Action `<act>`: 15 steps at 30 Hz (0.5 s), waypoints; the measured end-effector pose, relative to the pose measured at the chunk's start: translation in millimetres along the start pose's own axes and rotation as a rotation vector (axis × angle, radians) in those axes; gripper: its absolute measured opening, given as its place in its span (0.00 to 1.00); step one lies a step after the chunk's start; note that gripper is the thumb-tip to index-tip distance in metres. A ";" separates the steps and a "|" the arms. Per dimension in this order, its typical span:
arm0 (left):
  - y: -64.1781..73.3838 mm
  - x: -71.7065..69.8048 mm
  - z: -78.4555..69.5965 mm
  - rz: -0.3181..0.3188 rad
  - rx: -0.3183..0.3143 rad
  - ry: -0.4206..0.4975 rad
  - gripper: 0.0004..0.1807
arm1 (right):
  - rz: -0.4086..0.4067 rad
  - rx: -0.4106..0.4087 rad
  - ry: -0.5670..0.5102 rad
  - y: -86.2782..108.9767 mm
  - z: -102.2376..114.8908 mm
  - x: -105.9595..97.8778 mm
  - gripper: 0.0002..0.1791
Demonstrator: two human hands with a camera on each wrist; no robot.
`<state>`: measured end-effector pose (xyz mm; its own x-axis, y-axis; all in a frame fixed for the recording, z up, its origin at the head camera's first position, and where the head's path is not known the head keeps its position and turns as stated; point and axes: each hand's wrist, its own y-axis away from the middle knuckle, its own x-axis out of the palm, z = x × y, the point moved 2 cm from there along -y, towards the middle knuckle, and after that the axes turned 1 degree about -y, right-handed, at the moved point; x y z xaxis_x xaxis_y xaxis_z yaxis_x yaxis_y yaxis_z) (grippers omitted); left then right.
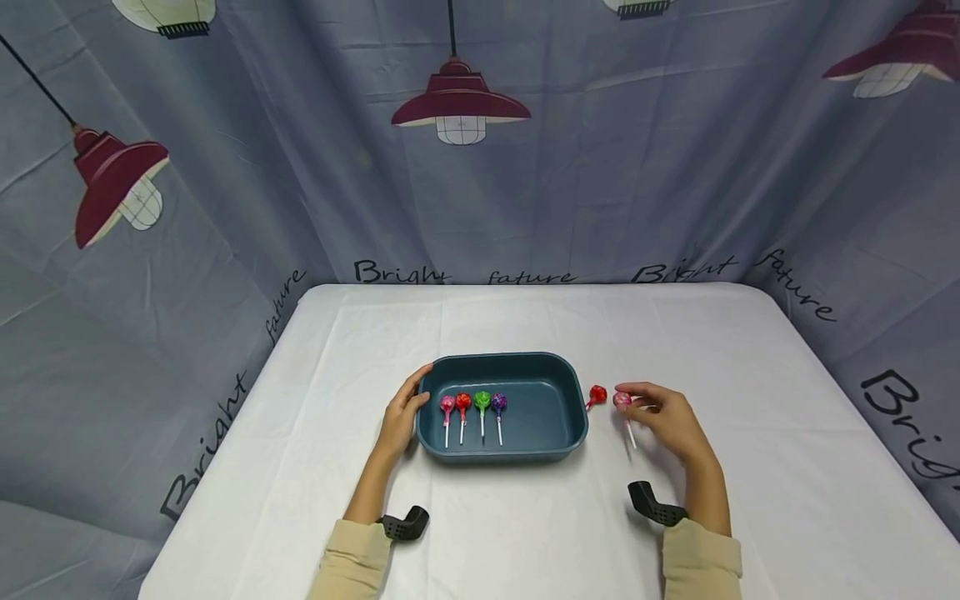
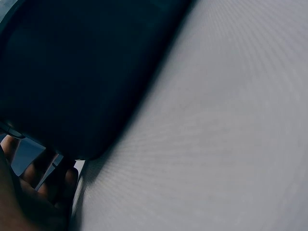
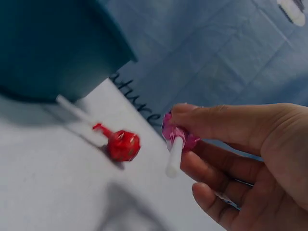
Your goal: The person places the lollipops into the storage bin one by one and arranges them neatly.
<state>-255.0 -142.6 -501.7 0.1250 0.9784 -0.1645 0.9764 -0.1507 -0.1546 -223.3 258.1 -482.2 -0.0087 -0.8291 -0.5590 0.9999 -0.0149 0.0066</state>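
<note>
A dark teal tray point(image 1: 536, 417) stands on the white table with several wrapped lollipops lying in a row inside: a pink lollipop point(image 1: 447, 404), a red lollipop point(image 1: 463, 402), a green lollipop point(image 1: 482, 400) and a purple lollipop point(image 1: 498, 403). At the tray's left end, my left hand point(image 1: 400, 421) holds the rim, its fingers along the outer wall. Right of the tray, my right hand point(image 1: 667, 417) pinches another pink lollipop point(image 3: 175, 134) by its wrapped head, stick pointing down and toward me. Between that hand and the tray lies a second red lollipop point(image 3: 124, 145), its stick toward the tray.
White cloth covers the table point(image 1: 360, 333). A grey-blue curtain point(image 1: 570, 183) printed with lamps and lettering hangs behind and at both sides. Each wrist wears a black camera mount, one left point(image 1: 406, 523), one right point(image 1: 656, 504).
</note>
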 end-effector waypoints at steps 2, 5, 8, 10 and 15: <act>0.1 0.2 0.1 0.000 -0.001 0.004 0.24 | -0.006 -0.008 -0.036 1.9 3.9 -1.7 0.24; 0.1 0.1 0.5 -0.002 0.000 0.004 0.23 | -0.017 -0.028 -0.094 4.6 9.2 -4.0 0.25; 0.2 -0.2 1.1 -0.004 0.000 -0.003 0.23 | -0.020 -0.061 -0.157 7.0 14.1 -5.8 0.24; 0.2 -0.1 1.5 -0.004 0.000 -0.007 0.23 | -0.022 -0.077 -0.200 8.3 17.8 -6.7 0.24; -0.2 0.3 1.7 -0.005 0.007 -0.013 0.23 | -0.010 -0.124 -0.306 9.7 30.4 -6.2 0.23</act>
<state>-255.5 -142.5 -503.4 0.1179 0.9772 -0.1764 0.9757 -0.1470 -0.1624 -214.0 246.2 -453.5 -0.0033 -0.9589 -0.2837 0.9937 0.0288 -0.1087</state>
